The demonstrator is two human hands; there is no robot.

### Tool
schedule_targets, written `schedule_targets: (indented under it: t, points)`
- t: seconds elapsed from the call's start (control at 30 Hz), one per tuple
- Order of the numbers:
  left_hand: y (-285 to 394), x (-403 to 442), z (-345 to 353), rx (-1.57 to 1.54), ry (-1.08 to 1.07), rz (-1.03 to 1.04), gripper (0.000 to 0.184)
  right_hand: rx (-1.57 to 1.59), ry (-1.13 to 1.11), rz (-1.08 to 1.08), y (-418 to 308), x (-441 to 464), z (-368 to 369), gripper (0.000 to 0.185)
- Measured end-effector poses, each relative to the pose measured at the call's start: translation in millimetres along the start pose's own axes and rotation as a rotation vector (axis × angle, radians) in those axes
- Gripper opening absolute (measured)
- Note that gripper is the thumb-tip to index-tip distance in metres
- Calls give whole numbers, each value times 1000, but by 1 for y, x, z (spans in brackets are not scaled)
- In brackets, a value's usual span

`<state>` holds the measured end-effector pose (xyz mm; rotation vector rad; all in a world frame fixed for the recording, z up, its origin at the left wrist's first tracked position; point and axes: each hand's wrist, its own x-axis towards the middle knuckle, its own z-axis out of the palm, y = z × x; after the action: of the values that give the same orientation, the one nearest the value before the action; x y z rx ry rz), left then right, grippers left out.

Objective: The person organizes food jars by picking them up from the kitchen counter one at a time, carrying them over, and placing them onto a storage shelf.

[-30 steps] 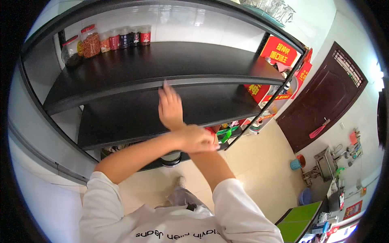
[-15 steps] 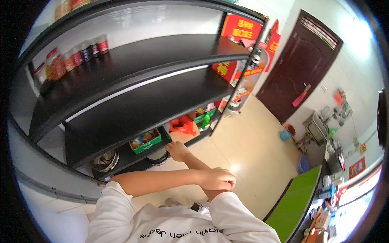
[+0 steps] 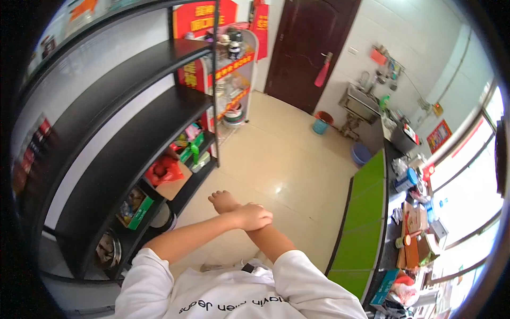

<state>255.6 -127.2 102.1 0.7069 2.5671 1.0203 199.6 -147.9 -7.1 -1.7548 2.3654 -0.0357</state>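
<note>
My left hand [image 3: 254,217] lies across my right forearm [image 3: 273,238], just behind the wrist, with its fingers closed round it. My right hand [image 3: 223,201] reaches out past it over the floor, fingers a little apart and nothing in them. Both arms cross in front of my white shirt [image 3: 228,295]. Nearest to the hands on the left are the lower levels of a black shelf unit [image 3: 194,183]. There, a cardboard box [image 3: 176,183] with a red plastic bag [image 3: 163,171] and a green box [image 3: 141,213] of small packets stand.
Blurred jars [image 3: 36,141] stand on the shelf at left. Ahead are a display rack [image 3: 234,80], a dark door [image 3: 308,53], a bucket [image 3: 320,125] and a sink [image 3: 364,101]. Along the right runs a green-fronted counter [image 3: 358,228] crowded with boxes and bottles.
My view has turned to the right, so the shelf has shifted left and more of the counter shows. My left hand has slid along the right forearm towards the wrist.
</note>
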Motion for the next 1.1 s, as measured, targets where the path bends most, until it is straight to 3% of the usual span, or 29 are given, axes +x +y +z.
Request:
schedule_targets:
  t: [0.17,0.3,0.4,0.43,0.67,0.83,1.0,1.1]
  points:
    - [78,82,48,-263,-38,190,26,17,-8,181,94,-101,11,27]
    - [149,129,62,-352,-236,352,18,26,-78,318,143,-176,15,28]
    - [159,171,91,-497,-293,369,15,50,-66,427,175,-231,17,28]
    - [157,187,101,-704,-340,382,20,52,-56,459,185,-249,23,27]
    - [159,255,164,-512,-422,561,29,152,39,670,216,-331,77,24]
    - [138,294,195,-407,-450,545,32,268,80,840,226,-357,87,22]
    - [100,339,207,-183,-351,513,32,380,106,1016,253,-370,104,22]
    - [70,373,202,-76,-70,408,29,705,306,1091,273,-369,108,23]
